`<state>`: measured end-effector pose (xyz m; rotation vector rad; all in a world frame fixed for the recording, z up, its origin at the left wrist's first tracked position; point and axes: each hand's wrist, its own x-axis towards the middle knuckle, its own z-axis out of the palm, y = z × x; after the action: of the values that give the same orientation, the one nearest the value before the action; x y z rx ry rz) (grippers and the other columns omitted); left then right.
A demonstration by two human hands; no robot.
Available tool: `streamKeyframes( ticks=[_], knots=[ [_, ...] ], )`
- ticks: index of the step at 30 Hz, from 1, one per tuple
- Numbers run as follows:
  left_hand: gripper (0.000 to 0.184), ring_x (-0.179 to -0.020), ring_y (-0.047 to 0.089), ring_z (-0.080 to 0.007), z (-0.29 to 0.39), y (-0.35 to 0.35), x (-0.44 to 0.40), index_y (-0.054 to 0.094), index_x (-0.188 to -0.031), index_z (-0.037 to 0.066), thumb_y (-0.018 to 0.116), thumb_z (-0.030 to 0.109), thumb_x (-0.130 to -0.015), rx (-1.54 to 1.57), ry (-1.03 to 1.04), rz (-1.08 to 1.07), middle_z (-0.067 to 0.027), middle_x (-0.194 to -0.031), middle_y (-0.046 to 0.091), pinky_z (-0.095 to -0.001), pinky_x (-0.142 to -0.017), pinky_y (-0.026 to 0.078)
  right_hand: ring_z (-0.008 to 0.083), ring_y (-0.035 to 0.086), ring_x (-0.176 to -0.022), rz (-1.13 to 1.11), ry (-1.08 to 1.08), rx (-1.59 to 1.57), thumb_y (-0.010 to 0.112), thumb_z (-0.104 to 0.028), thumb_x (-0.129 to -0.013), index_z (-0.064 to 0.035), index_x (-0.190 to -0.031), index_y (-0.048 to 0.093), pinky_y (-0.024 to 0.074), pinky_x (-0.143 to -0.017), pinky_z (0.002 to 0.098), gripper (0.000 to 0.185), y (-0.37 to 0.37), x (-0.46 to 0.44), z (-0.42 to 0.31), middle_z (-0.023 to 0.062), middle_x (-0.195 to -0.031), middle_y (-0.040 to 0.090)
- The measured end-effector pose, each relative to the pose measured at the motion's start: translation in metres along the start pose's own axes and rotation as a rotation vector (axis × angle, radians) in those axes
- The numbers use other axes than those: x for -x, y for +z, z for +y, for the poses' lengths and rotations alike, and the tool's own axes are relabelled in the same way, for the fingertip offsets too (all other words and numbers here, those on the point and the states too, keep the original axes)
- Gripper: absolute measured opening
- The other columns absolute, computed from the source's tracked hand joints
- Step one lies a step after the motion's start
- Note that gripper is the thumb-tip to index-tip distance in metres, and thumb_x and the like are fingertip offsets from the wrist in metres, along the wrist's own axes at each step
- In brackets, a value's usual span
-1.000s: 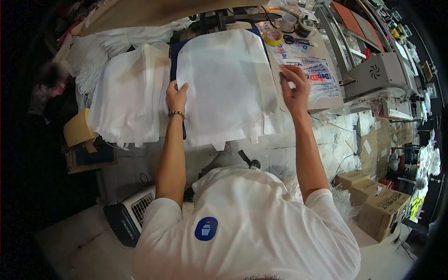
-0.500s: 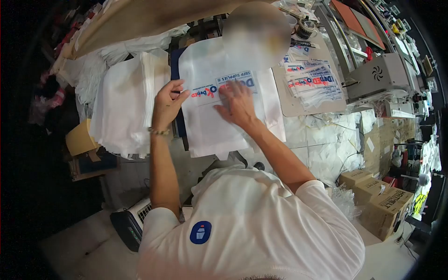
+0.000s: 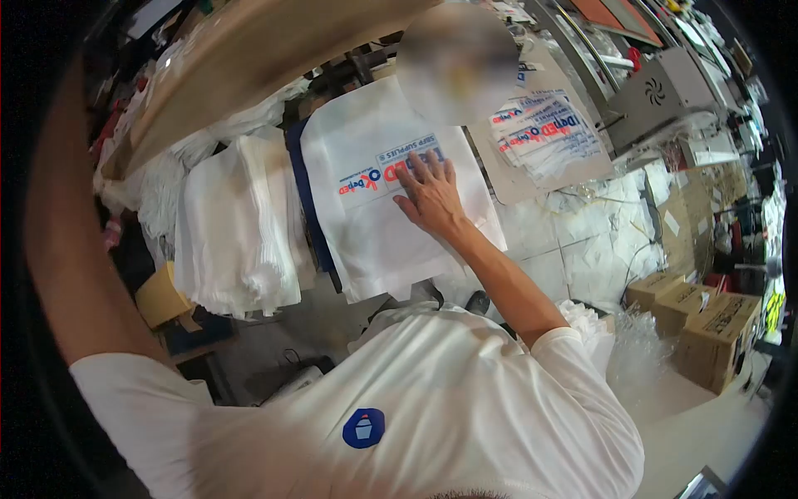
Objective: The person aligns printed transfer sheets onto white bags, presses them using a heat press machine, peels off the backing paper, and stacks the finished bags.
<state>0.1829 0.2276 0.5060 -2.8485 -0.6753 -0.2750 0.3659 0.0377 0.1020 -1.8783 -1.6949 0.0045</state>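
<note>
My right hand lies flat with fingers spread on a printed transfer sheet with red and blue lettering. Under it is a white fabric piece, spread over a dark blue board whose left edge shows. The palm and fingers cover part of the lettering. My left arm reaches up along the far left edge of the view, and the hand at its end is out of sight.
A stack of white fabric pieces stands left of the board. More printed sheets lie on a beige board at right. A grey machine stands beyond them. A large brown surface crosses the top. Cardboard boxes sit lower right.
My left hand has left the fabric's left edge and swung out of view, up and to the left. My right hand stays spread on the printed sheet. The camera view has tilted.
</note>
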Motion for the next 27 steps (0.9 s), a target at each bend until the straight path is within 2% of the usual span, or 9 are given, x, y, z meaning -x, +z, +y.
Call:
streamKeyframes(
  ticks=[7, 12, 15, 17, 18, 20, 22, 26, 27],
  knots=[
    [0.038, -0.076, 0.051, -0.0170, -0.031, 0.004, -0.012, 0.058, -0.099, 0.003, 0.080, 0.025, -0.078, -0.178, -0.100, -0.028, -0.0067, -0.087, 0.056, -0.0296, -0.066, 0.040, 0.0472, 0.033, -0.138, 0.005, -0.001, -0.032, 0.068, -0.038, -0.085, -0.0128, -0.133, 0.057, 0.0231, -0.111, 0.0638, 0.056, 0.000, -0.001, 0.002, 0.0194, -0.148, 0.042],
    [0.038, -0.069, 0.048, -0.0171, 0.000, -0.027, 0.016, 0.056, -0.092, 0.004, 0.082, 0.028, -0.077, -0.177, -0.098, 0.047, -0.0058, -0.081, 0.054, -0.0299, -0.061, 0.037, 0.0452, 0.029, -0.141, -0.017, 0.012, -0.045, 0.070, -0.038, -0.084, -0.0134, -0.135, 0.057, 0.0191, -0.115, 0.0625, 0.058, -0.005, 0.001, -0.002, 0.0196, -0.150, 0.039],
    [0.039, -0.066, 0.046, -0.0172, 0.040, -0.049, 0.047, 0.055, -0.087, 0.004, 0.082, 0.030, -0.076, -0.092, -0.059, 0.100, -0.0052, -0.077, 0.052, -0.0300, -0.058, 0.035, 0.0428, 0.037, -0.136, 0.115, -0.009, -0.033, 0.071, -0.037, -0.083, -0.0125, -0.132, 0.059, 0.0232, -0.112, 0.0609, 0.056, -0.017, 0.005, -0.006, 0.0196, -0.146, 0.044],
    [0.039, -0.063, 0.044, -0.0172, 0.073, -0.058, 0.072, 0.055, -0.085, 0.004, 0.083, 0.031, -0.076, 0.022, -0.016, 0.114, -0.0048, -0.074, 0.051, -0.0301, -0.056, 0.034, 0.0382, 0.052, -0.120, 0.102, -0.027, -0.251, 0.071, -0.035, -0.082, -0.0089, -0.114, 0.067, 0.0384, -0.100, 0.0543, 0.042, -0.033, 0.018, -0.007, 0.0203, -0.128, 0.057],
    [0.040, -0.062, 0.044, -0.0173, 0.090, -0.059, 0.085, 0.055, -0.083, 0.004, 0.083, 0.031, -0.076, 0.103, 0.008, 0.114, -0.0046, -0.073, 0.050, -0.0302, -0.055, 0.033, 0.0346, 0.063, -0.093, -0.007, -0.064, -0.360, 0.072, -0.033, -0.081, -0.0070, -0.086, 0.070, 0.0479, -0.079, 0.0480, 0.026, -0.042, 0.028, -0.005, 0.0163, -0.098, 0.067],
    [0.041, -0.060, 0.042, -0.0173, 0.125, -0.050, 0.109, 0.054, -0.080, 0.005, 0.084, 0.032, -0.075, 0.292, 0.048, 0.076, -0.0043, -0.070, 0.049, -0.0303, -0.053, 0.032, 0.0354, 0.063, -0.077, -0.258, -0.184, -0.551, 0.072, -0.030, -0.082, -0.0065, -0.070, 0.066, 0.0495, -0.066, 0.0459, 0.028, -0.059, 0.063, -0.004, 0.0140, -0.076, 0.066],
    [0.042, -0.057, 0.041, -0.0174, 0.165, -0.018, 0.124, 0.053, -0.078, 0.005, 0.084, 0.034, -0.075, 0.512, 0.063, -0.021, -0.0039, -0.068, 0.048, -0.0304, -0.051, 0.031, 0.0373, 0.062, -0.067, -0.526, -0.160, -0.529, 0.074, -0.033, -0.080, -0.0081, -0.070, 0.068, 0.0484, -0.062, 0.0467, 0.027, -0.087, 0.102, -0.005, 0.0125, -0.068, 0.065],
    [0.045, -0.052, 0.038, -0.0175, 0.254, 0.108, 0.134, 0.052, -0.072, 0.006, 0.085, 0.036, -0.074, 0.789, -0.001, -0.170, -0.0031, -0.063, 0.046, -0.0306, -0.047, 0.028, 0.0362, 0.063, -0.068, -0.707, -0.036, -0.446, 0.075, -0.033, -0.078, -0.0086, -0.071, 0.070, 0.0482, -0.062, 0.0466, 0.026, -0.126, 0.167, 0.014, 0.0128, -0.070, 0.067],
    [0.046, -0.053, 0.038, -0.0142, 0.275, 0.181, 0.147, 0.051, -0.071, 0.005, 0.087, 0.033, -0.073, 0.805, -0.005, -0.019, -0.0039, -0.062, 0.045, -0.0299, -0.048, 0.030, 0.0356, 0.064, -0.070, -0.699, 0.040, -0.463, 0.075, -0.033, -0.078, -0.0086, -0.075, 0.071, 0.0492, -0.063, 0.0463, 0.025, -0.134, 0.177, 0.020, 0.0128, -0.073, 0.068]
  ],
)
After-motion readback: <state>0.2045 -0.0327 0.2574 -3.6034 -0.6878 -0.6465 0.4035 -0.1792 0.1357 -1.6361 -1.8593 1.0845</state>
